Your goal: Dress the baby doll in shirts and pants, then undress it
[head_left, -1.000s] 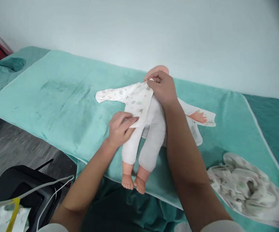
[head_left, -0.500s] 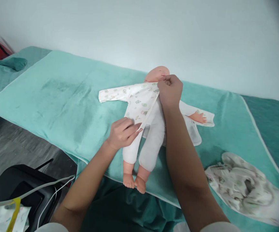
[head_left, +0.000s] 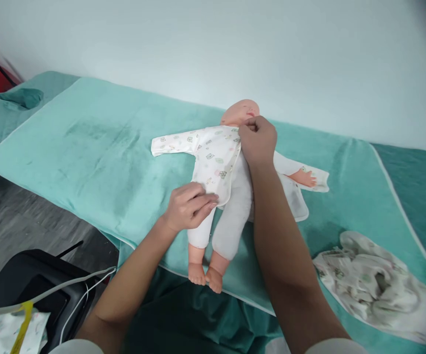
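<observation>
A baby doll (head_left: 231,216) with a white cloth body lies on its back on a teal towel (head_left: 87,147), head (head_left: 240,112) toward the wall. A white printed baby shirt (head_left: 213,157) lies spread under and over it. My left hand (head_left: 188,206) pinches the lower hem of the shirt's left front panel at the doll's hip. My right hand (head_left: 257,140) is closed on the same panel's upper edge at the doll's neck. The doll's bare hand (head_left: 303,177) pokes out of the other sleeve.
A crumpled printed garment (head_left: 378,285) lies on the towel at the right. A small folded teal cloth (head_left: 20,97) sits far left. Below the table's edge stands a black case (head_left: 32,285) with white cables and a yellow strap.
Both hands drew the shirt's front panel across the doll's chest, then laid it flatter. My right hand shifted from the chest toward the neck.
</observation>
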Demonstrator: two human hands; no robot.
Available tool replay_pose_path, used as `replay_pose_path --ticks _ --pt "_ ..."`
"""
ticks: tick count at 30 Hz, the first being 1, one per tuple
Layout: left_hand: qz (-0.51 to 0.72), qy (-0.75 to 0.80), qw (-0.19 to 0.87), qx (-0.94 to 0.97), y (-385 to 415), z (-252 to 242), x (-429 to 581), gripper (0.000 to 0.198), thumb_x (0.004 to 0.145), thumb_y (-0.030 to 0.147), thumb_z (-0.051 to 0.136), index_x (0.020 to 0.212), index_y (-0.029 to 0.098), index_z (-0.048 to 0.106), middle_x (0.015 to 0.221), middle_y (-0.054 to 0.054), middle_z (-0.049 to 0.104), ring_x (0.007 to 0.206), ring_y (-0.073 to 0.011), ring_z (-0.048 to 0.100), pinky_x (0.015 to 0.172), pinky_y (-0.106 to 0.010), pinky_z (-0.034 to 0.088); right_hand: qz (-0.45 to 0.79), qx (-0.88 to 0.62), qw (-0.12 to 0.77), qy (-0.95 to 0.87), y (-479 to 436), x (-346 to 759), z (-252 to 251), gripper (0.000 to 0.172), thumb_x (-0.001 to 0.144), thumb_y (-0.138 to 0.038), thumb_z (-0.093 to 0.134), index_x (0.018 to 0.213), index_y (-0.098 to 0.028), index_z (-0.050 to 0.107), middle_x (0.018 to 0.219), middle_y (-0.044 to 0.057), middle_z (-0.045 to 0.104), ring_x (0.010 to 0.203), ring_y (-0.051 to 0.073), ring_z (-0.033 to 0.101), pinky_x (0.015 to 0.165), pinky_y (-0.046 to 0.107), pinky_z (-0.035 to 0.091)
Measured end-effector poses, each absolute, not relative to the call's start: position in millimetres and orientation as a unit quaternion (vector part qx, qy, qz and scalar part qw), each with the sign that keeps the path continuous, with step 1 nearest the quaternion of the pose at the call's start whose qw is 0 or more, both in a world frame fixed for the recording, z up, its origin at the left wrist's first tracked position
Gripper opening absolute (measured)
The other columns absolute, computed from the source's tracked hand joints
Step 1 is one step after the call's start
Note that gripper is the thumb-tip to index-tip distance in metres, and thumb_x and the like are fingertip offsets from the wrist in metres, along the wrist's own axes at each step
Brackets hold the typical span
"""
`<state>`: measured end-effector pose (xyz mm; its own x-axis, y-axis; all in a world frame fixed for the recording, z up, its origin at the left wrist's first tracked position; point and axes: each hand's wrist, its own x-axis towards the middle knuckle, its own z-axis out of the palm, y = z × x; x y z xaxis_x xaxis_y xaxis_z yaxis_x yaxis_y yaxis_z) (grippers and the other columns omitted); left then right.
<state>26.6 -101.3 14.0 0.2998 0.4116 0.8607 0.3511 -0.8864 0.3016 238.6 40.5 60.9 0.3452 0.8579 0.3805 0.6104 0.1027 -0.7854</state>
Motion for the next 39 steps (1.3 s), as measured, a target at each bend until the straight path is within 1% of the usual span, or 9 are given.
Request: replay_pose_path --ticks 4,9,12,17,21,24,30,35,39 --pt "0.539 0.252 0.018 0.804 -101.7 14.6 26.8 0.019 0.1 0.024 0.057 0.097 0.018 0.075 0.072 -0.002 0.06 0.066 -0.0137 0.057 0.062 -0.029 0.049 0.141 -0.659 0.482 -0.561 41.1 240.1 58.6 0.002 0.082 -0.026 0.059 0.081 -0.025 0.06 0.078 0.001 0.059 0.077 0.019 0.056 0.083 0.045 0.052" --pt "0.558 0.274 0.025 0.783 -103.7 14.4 25.8 0.019 0.1 0.022 0.056 0.096 0.017 0.074 0.076 -0.004 0.065 0.07 -0.0146 0.06 0.063 -0.029 0.049 0.156 -0.652 0.482 -0.565 42.7 243.5 54.8 0.012 0.082 -0.022 0.057 0.091 -0.024 0.064 0.095 0.004 0.064 0.089 0.021 0.061 0.091 0.045 0.052" --pt "0.564 0.32 0.032 0.761 -104.2 14.1 25.2 0.023 0.103 0.022 0.052 0.095 0.017 0.073 0.079 -0.006 0.069 0.073 -0.0155 0.061 0.066 -0.03 0.05 0.16 -0.633 0.501 -0.569 41.4 245.2 53.8 0.013 0.083 -0.021 0.057 0.094 -0.024 0.064 0.101 0.004 0.066 0.092 0.02 0.063 0.095 0.045 0.052" --pt "0.556 0.369 0.049 0.743 -102.4 14.0 25.6 0.022 0.103 0.019 0.051 0.092 0.017 0.07 0.078 -0.006 0.069 0.074 -0.0155 0.06 0.067 -0.03 0.049 0.188 -0.598 0.551 -0.55 36.1 243.0 56.9 0.007 0.084 -0.017 0.062 0.087 -0.023 0.065 0.094 0.001 0.068 0.084 0.016 0.063 0.092 0.04 0.053" --pt "0.561 0.354 0.063 0.746 -101.5 13.1 24.8 0.023 0.102 0.018 0.053 0.081 0.019 0.061 0.068 -0.002 0.06 0.065 -0.0139 0.053 0.06 -0.029 0.043 0.197 -0.588 0.572 -0.536 34.1 240.0 59.5 0.009 0.081 -0.014 0.064 0.083 -0.023 0.066 0.088 -0.001 0.069 0.078 0.014 0.061 0.09 0.038 0.054" --pt "0.562 0.346 0.06 0.749 -101.6 12.5 24.1 0.027 0.102 0.018 0.054 0.075 0.02 0.055 0.063 0.0 0.053 0.062 -0.0128 0.048 0.057 -0.029 0.038 0.193 -0.587 0.572 -0.539 34.4 239.6 59.5 0.007 0.083 -0.016 0.064 0.081 -0.023 0.066 0.086 -0.001 0.069 0.076 0.014 0.061 0.089 0.037 0.054" --pt "0.561 0.335 0.067 0.754 -101.8 12.3 24.6 0.026 0.101 0.017 0.055 0.075 0.02 0.054 0.064 0.001 0.052 0.063 -0.0122 0.048 0.058 -0.028 0.038 0.191 -0.573 0.573 -0.554 36.7 243.5 56.1 0.001 0.083 -0.022 0.066 0.083 -0.023 0.067 0.087 -0.001 0.069 0.075 0.013 0.059 0.088 0.037 0.056" --pt "0.559 0.34 0.071 0.753 -101.6 11.7 24.5 0.03 0.102 0.019 0.054 0.073 0.021 0.05 0.064 0.001 0.05 0.063 -0.0126 0.047 0.058 -0.029 0.038 0.208 -0.548 0.574 -0.571 36.0 244.7 52.3 0.005 0.085 -0.021 0.063 0.085 -0.023 0.067 0.081 -0.002 0.063 0.069 0.012 0.054 0.085 0.038 0.057" --pt "0.558 0.361 0.075 0.744 -101.3 11.9 23.5 0.035 0.103 0.021 0.052 0.068 0.022 0.046 0.063 0.001 0.047 0.062 -0.013 0.046 0.058 -0.03 0.037 0.191 -0.535 0.58 -0.584 27.5 255.4 50.7 0.009 0.086 -0.021 0.059 0.091 -0.025 0.066 0.082 -0.002 0.061 0.075 0.014 0.058 0.087 0.039 0.058"
